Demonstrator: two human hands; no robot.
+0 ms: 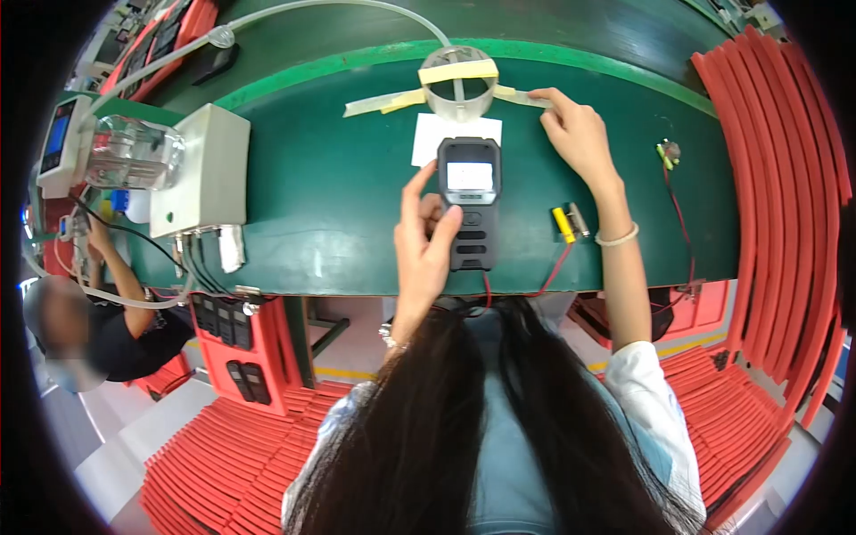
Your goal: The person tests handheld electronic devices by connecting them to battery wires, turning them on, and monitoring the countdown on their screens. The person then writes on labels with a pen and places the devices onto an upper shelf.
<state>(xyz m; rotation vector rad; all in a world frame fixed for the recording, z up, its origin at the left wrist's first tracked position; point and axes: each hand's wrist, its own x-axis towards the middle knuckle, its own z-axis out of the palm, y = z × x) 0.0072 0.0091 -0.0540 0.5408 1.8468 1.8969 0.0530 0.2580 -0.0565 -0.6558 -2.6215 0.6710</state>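
My left hand is wrapped around a black handheld gas detector with a lit screen, at the middle of the green bench. Just beyond the detector, a short clear cylinder stands partly over a white paper sheet. Yellowish tape spreads from the cylinder to both sides, and another strip crosses its top. My right hand rests to the right of the cylinder, index finger stretched out onto the end of the right tape strip. It holds nothing that I can see.
A clear hose arcs from the left to the cylinder. At left stand a beige box and a clear jar. A yellow clip with a red lead lies nearby. Red trays are stacked right. Another person sits left.
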